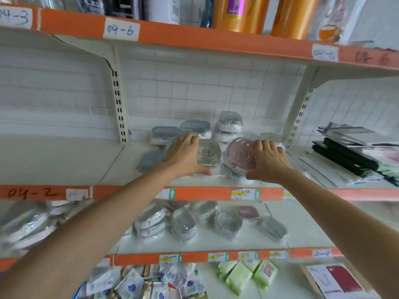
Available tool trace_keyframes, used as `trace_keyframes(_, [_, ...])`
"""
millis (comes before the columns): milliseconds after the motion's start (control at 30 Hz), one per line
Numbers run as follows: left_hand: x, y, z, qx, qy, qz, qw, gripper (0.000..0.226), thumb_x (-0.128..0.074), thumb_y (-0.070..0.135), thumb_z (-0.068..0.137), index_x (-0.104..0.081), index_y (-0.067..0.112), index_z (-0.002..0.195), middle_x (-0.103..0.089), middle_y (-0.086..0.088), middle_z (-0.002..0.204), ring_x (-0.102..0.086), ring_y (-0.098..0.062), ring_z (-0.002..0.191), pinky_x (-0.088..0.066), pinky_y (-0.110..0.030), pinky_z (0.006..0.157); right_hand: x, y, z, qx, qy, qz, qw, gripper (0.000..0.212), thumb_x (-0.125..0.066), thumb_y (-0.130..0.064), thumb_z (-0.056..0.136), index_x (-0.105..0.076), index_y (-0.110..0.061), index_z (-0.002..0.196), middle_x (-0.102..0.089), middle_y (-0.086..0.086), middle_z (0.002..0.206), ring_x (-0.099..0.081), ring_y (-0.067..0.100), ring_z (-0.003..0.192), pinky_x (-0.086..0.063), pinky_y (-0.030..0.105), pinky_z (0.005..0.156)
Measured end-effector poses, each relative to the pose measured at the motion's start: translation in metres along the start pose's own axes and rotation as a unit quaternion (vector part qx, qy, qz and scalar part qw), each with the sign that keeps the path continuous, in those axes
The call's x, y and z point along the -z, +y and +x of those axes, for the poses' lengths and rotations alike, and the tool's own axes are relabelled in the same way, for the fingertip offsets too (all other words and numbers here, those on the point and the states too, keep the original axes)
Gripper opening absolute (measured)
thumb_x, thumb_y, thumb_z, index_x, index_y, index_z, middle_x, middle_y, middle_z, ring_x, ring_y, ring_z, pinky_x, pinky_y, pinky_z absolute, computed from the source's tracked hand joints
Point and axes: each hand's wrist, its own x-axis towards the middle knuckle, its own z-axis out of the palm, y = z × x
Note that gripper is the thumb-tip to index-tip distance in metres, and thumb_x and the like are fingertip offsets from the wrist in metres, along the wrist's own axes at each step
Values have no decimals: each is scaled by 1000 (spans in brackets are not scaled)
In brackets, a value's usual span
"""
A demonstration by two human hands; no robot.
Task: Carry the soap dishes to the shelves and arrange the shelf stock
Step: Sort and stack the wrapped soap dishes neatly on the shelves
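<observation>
A clear soap dish [209, 153] in plastic wrap stands tilted on the middle shelf [71, 162]; my left hand [183, 155] holds it by its left side, thumb stretched along the shelf under it. To its right a pink soap dish [240, 153] is tilted up, and my right hand [269, 160] grips its right edge with curled fingers. Behind them, grey-lidded wrapped soap dishes [195, 127] are stacked against the tiled back wall, one taller stack [228, 124] at the right. A grey dish [150, 160] lies left of my left hand.
The shelf below [302, 231] holds several wrapped clear and pink soap dishes [185, 223]. Dark flat packs [345, 156] lie at the right of the middle shelf. Orange bottles [239, 12] stand on the top shelf. Small packets [246, 275] fill the bottom shelf.
</observation>
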Motion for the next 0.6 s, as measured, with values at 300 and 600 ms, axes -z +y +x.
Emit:
trace_keyframes(300, [-67, 109, -48, -27, -71, 5, 997, 105, -70, 75, 58, -39, 9, 133, -43, -7, 132, -38, -24, 124, -28, -34, 104, -49, 85, -109, -54, -83, 32, 995, 94, -73, -51, 65, -29, -6, 135, -36, 12, 132, -33, 30, 125, -30, 40, 102])
trace_keyframes(600, [-178, 147, -54, -72, -204, -4, 976, 100, -74, 72, 57, -42, 8, 127, -46, -6, 128, -42, -24, 120, -30, -32, 102, -157, 131, -151, -108, -174, 65, 977, 84, -69, -57, 68, -34, -6, 126, -42, 10, 125, -39, 29, 118, -35, 38, 95])
